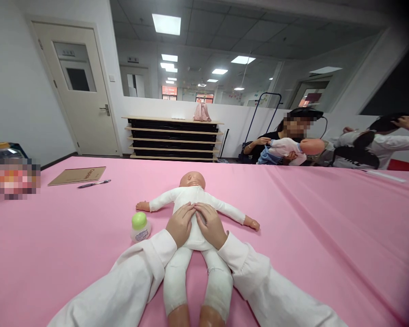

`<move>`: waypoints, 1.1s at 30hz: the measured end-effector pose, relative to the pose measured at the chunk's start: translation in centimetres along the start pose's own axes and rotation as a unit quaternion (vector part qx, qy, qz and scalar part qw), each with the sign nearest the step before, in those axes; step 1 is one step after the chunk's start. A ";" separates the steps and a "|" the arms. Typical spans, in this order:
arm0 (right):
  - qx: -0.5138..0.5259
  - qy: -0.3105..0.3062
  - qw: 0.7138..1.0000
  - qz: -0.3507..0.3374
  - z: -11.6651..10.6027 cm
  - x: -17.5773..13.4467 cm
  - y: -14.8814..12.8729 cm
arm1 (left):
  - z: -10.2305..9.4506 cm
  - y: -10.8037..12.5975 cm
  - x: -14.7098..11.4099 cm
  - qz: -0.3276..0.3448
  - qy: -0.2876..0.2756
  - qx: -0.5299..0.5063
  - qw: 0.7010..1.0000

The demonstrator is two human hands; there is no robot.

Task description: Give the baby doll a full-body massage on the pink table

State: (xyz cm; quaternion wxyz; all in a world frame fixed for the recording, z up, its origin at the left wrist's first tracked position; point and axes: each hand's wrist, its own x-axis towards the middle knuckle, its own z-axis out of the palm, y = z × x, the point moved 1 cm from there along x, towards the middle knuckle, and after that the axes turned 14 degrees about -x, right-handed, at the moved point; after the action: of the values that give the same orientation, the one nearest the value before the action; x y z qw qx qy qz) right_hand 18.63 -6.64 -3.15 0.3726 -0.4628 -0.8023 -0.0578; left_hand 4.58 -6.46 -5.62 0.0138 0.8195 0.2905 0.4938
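Note:
A baby doll (pixel 187 195) with a white cloth body lies on the pink-covered table (pixel 98 236), its head away from me and its arms stretched out to both sides. Its head is turned, with an ear showing. My left hand (pixel 182 225) rests flat on the left part of the doll's torso, fingers extended. On the right part lies my right hand (pixel 210 225), also flat, and the fingertips of both hands meet near the middle. Just left of the doll stands a small jar (pixel 141 228) with a green lid.
A brown notebook (pixel 77 175) and a pen (pixel 94 184) lie at the far left, near a clear bottle (pixel 7 151). Beyond the table one person holds another doll (pixel 288 150); a second person (pixel 364 145) is further right. A shelf (pixel 173 138) stands against the wall.

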 end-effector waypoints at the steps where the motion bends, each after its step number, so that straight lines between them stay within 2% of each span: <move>1: 0.002 0.000 1.000 0.001 0.1 0.0 0.1 | 0.0 0.0 0.1 -0.011 -0.001 -0.010 1.000; 5: -0.006 -0.033 0.999 0.004 0.5 0.0 0.4 | -0.1 0.1 0.2 -0.062 -0.025 -0.024 0.997; 9: -0.051 -0.098 0.993 0.034 0.8 0.1 0.6 | 0.0 -0.1 0.2 -0.113 -0.056 0.026 0.992; 12: -0.082 -0.127 0.986 0.067 1.0 0.2 0.7 | 0.0 -0.3 0.1 -0.151 -0.050 0.063 0.985; 15: -0.085 -0.107 0.988 0.071 0.8 0.0 0.5 | 0.0 -0.4 -0.1 -0.136 -0.023 0.081 0.987; 20: -0.028 -0.036 0.999 -0.005 0.2 -0.4 -0.2 | -0.2 -0.4 -0.5 0.003 0.013 0.042 0.999; 22: -0.006 -0.028 0.999 -0.014 0.1 -0.5 -0.3 | -0.2 -0.4 -0.6 0.019 0.022 0.015 0.999; 25: 0.008 -0.045 0.999 -0.017 0.1 -0.3 -0.4 | -0.3 -0.3 -0.4 -0.015 0.003 -0.013 1.000; 29: -0.033 -0.099 0.994 0.017 0.5 -0.1 -0.1 | -0.2 -0.2 -0.1 -0.120 -0.036 0.017 0.992; 31: -0.057 -0.096 0.992 0.058 0.7 -0.1 0.1 | -0.3 -0.3 -0.1 -0.147 -0.029 0.055 0.987; 33: -0.061 -0.062 0.993 0.082 0.6 -0.2 0.2 | -0.4 -0.3 -0.2 -0.138 -0.002 0.084 0.987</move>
State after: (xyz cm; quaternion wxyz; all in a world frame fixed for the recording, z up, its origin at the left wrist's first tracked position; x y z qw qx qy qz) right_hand 18.52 -6.38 -3.79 0.2963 -0.5517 -0.7782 -0.0469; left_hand 4.02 -6.40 -5.62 0.0134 0.7706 0.4413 0.4596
